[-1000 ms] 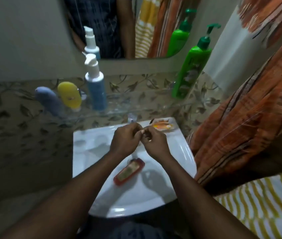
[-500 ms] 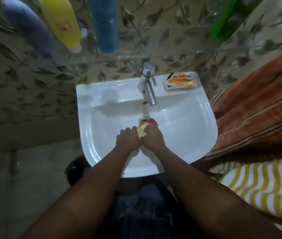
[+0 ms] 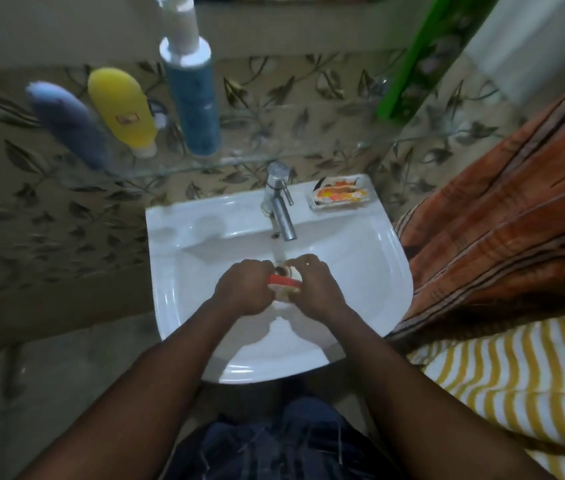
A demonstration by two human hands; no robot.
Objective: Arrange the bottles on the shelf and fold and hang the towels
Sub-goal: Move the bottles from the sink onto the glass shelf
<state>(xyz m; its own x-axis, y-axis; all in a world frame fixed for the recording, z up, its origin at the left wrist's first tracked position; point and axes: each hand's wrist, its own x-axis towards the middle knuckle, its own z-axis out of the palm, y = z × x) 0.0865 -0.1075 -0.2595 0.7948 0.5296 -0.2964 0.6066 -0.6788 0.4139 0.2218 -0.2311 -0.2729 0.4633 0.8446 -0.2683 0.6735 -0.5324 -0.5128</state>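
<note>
White ceramic basin (image 3: pixel 177 306), leaf-patterned tiled wall (image 3: pixel 49 220) behind. Left hand (image 3: pixel 243 289) and right hand (image 3: pixel 315 289) both clench one small red-and-cream container (image 3: pixel 283 280) over the basin centre, under the running steel tap (image 3: pixel 279 202). Glass shelf (image 3: pixel 274 161) above: grey-blue bottle (image 3: pixel 66 124), yellow bottle (image 3: pixel 122 109) at left end, blue pump bottle (image 3: pixel 193 98) mid, green bottle (image 3: pixel 416 64) toward right end. Orange striped towel (image 3: pixel 499 220) and yellow-white striped towel (image 3: pixel 516 375) beside the basin's right edge

1. A glass shelf (image 3: pixel 326 150) runs across the upper part of the frame.
2. On it, at the upper left, are a grey-blue bottle (image 3: pixel 66 126), a yellow bottle (image 3: pixel 125 109) and a blue pump bottle (image 3: pixel 193 98), side by side.
3. A green bottle (image 3: pixel 412 64) is on it at the upper right, well apart.
4. A white sink (image 3: pixel 170 306) fills the middle.
5. On its back rim are a tap (image 3: pixel 279 202) and, to the right, a soap dish (image 3: pixel 341 195).
</note>
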